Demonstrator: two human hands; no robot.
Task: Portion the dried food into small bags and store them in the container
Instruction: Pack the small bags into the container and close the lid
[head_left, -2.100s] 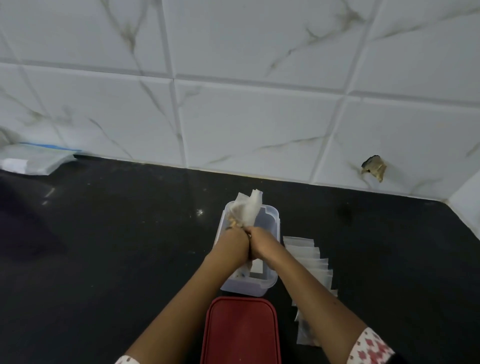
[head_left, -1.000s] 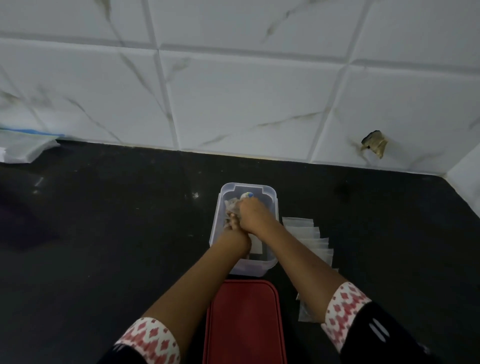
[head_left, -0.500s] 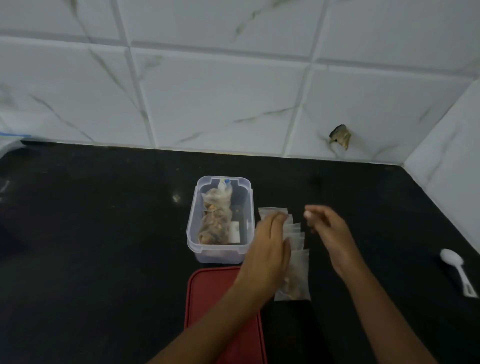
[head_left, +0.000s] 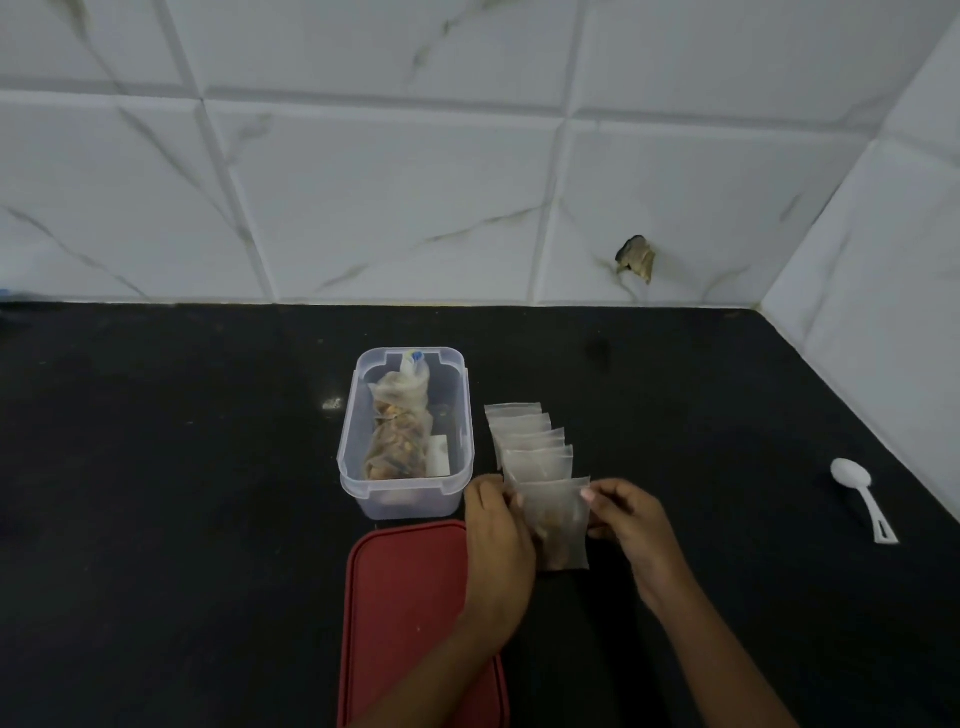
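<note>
On the black desk (head_left: 156, 467), near the middle, stands a clear plastic container (head_left: 349, 457) with its top open. Inside it lies a large crumpled bag of dried food (head_left: 397, 436), brownish pieces showing through the film, its twisted neck pointing toward the tiled wall (head_left: 363, 182). A small white packet (head_left: 438, 456) leans against the container's inner right side, touching the big bag.

Just in front of the container lies a red lid (head_left: 405, 597), flat on the desk, its far edge almost meeting the container's near wall.

Right of the container a row of small bags (head_left: 524, 431) runs toward the person, each overlapping the next like shingles. They look cloudy and translucent; whether each holds food is hard to tell. The nearest small bag (head_left: 558, 525) shows a dark brownish portion in its lower half.

Both hands meet at that nearest bag. The left hand (head_left: 498, 540) has its fingers (head_left: 511, 501) closed on the bag's upper left edge, with the forearm crossing over the red lid. The right hand (head_left: 628, 519) pinches the bag's upper right corner with its fingers (head_left: 589, 493). The bag's lower end seems to rest on the desk, though I cannot be sure.

Far to the right, well apart from everything else, a white plastic spoon (head_left: 862, 499) lies on the desk, bowl toward the wall.
</note>
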